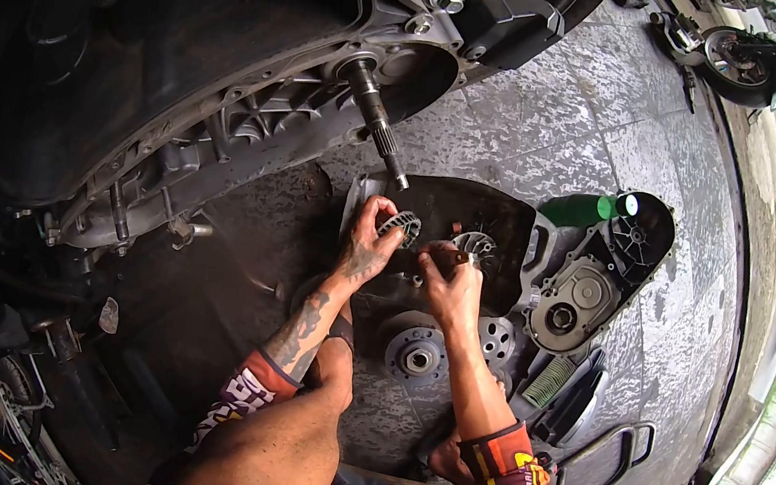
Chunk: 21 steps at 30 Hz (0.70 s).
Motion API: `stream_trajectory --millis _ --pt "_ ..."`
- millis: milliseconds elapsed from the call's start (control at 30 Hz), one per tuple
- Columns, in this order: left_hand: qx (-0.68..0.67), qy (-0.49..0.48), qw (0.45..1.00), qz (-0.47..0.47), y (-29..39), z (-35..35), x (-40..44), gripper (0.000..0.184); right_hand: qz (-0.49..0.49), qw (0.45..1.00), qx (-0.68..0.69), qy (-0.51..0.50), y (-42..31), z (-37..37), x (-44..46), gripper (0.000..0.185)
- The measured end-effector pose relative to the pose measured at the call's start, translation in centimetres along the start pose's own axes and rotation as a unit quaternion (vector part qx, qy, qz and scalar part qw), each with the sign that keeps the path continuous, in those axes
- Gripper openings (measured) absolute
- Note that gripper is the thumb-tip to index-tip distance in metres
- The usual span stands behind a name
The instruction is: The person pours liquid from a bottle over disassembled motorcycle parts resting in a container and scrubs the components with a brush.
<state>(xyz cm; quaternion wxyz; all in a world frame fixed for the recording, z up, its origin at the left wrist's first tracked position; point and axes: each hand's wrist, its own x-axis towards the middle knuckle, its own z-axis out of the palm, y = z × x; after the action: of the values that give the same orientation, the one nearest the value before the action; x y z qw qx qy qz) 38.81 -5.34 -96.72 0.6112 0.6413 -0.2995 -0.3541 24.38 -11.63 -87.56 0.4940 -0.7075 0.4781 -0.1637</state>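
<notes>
Both of my hands are over a dark tray (518, 223) that lies on the floor and holds metal parts. In my left hand (367, 248) is a small round metal part with a toothed or finned rim (400, 228), gripped between thumb and fingers. My right hand (454, 290) has its fingers pinched together close by; a small brownish piece shows at the fingertips, too small to name. Just beyond that hand, a finned fan disc (476, 244) lies in the tray. Above my hands, a splined shaft (373, 113) sticks out of the open engine case (261, 121).
Right of the tray lie a metal engine cover (590, 289) and a green bottle (579, 210). A round clutch part (416, 354), a disc with holes (496, 338) and a coil spring (549, 380) are near my legs. Another motorcycle (745, 65) stands at upper right.
</notes>
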Motion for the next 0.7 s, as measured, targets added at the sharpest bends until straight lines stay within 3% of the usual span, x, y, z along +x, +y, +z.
stream_trajectory --millis 133,200,267,333,367,467,600,700 --pt "-0.010 0.022 0.998 -0.050 1.1 -0.2 0.1 0.028 -0.047 0.995 0.030 0.085 -0.2 0.2 0.5 0.011" --pt "-0.056 0.018 0.994 -0.088 2.3 0.0 0.1 0.033 0.026 0.997 0.040 0.053 -1.7 0.0 0.1 0.011" --pt "-0.039 0.022 0.996 -0.082 1.5 0.0 0.1 0.041 0.025 0.996 0.042 0.069 1.2 1.0 1.0 0.012" --pt "-0.005 -0.007 0.998 -0.056 1.5 -0.3 -0.1 0.051 0.004 0.980 0.051 0.192 1.0 1.4 1.6 0.012" --pt "0.088 -0.015 0.996 0.019 1.5 -0.4 -0.3 0.059 0.001 0.980 0.071 0.188 1.0 1.6 1.4 0.013" --pt "0.048 -0.014 0.999 -0.013 1.8 -0.6 -0.5 0.063 0.001 0.987 0.047 0.155 -1.2 2.6 -0.8 0.013" --pt "0.062 -0.044 0.997 -0.031 2.0 -0.9 -0.5 0.068 0.101 0.983 0.084 0.131 1.5 1.5 -0.3 0.011" --pt "0.106 -0.061 0.992 0.010 2.1 -1.1 -0.5 0.067 0.011 0.981 0.040 0.189 2.2 1.7 1.1 0.009"
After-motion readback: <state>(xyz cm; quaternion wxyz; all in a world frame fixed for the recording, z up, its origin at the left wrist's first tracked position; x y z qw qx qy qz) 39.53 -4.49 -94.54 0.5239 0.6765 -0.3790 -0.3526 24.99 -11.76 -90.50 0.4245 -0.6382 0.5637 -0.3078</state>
